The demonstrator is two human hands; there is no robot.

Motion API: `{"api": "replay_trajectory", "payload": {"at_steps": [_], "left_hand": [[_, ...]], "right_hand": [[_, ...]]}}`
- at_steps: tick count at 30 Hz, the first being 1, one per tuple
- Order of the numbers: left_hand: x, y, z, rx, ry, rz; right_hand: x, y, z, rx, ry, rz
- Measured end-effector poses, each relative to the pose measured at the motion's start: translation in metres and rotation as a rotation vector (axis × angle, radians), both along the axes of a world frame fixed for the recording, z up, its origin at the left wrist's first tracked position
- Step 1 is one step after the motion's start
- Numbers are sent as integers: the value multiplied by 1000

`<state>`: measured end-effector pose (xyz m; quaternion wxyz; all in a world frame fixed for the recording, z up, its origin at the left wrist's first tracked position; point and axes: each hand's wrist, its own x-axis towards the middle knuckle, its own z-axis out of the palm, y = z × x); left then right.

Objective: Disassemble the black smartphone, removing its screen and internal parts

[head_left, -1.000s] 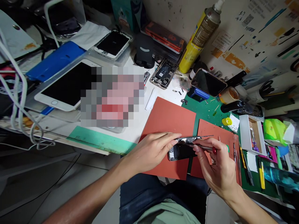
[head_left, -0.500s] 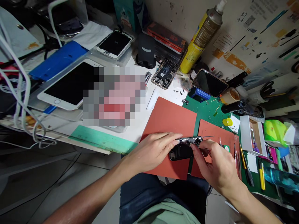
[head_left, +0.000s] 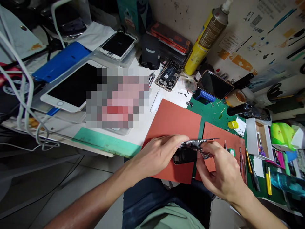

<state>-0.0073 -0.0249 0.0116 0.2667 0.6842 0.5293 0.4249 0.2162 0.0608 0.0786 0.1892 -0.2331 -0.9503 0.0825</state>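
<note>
An opened phone lies over the red mat [head_left: 176,127]. Its dark lower half [head_left: 184,157] rests flat, and a thin panel [head_left: 197,141] stands up edge-on above it. My left hand [head_left: 164,149] is closed on the left end of this panel, fingers along its top edge. My right hand [head_left: 219,162] is closed round a slim ribbed metal tool [head_left: 197,149], which points left between panel and lower half. Its tip is too small to make out, and my fingers hide the rest.
A second red mat [head_left: 214,136] lies to the right, with tweezers and thin tools [head_left: 240,159] beside it. Farther back are an opened phone [head_left: 169,75], a phone on a blue stand [head_left: 215,84] and a yellow spray can [head_left: 205,38]. White cables [head_left: 26,95] hang at left.
My right hand has turned slightly, and the ribbed tool now shows between its fingers and the panel. My left hand keeps its hold; the view has shifted a little.
</note>
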Motion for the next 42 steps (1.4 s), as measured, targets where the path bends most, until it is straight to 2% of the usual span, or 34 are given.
{"api": "replay_trajectory", "payload": {"at_steps": [3,8,18,21,23,27,31,36,40,42], "left_hand": [[-1,0,-2,91,-6,-26],[-1,0,-2,91,96,-26],[1,0,0,141,142,-13],[2,1,-1,162,135,0],[2,1,-3,166,124,-1],[3,3,-6,178,115,-7],[4,3,-6,197,108,5],[3,4,-4,198,76,-18],[2,3,-3,174,38,-18],[2,3,-3,176,42,-11]], "right_hand": [[0,0,0,35,17,-20],[-1,0,0,42,34,-16],[0,-1,-4,9,45,-53],[6,-4,-8,25,129,-129],[13,-8,-10,-47,230,-224],[21,-18,-10,-411,465,-426],[12,-23,-12,-653,603,-530],[4,-24,-10,-801,681,-544],[19,-27,11,-832,780,-511],[27,-27,23,-811,727,-488]]}}
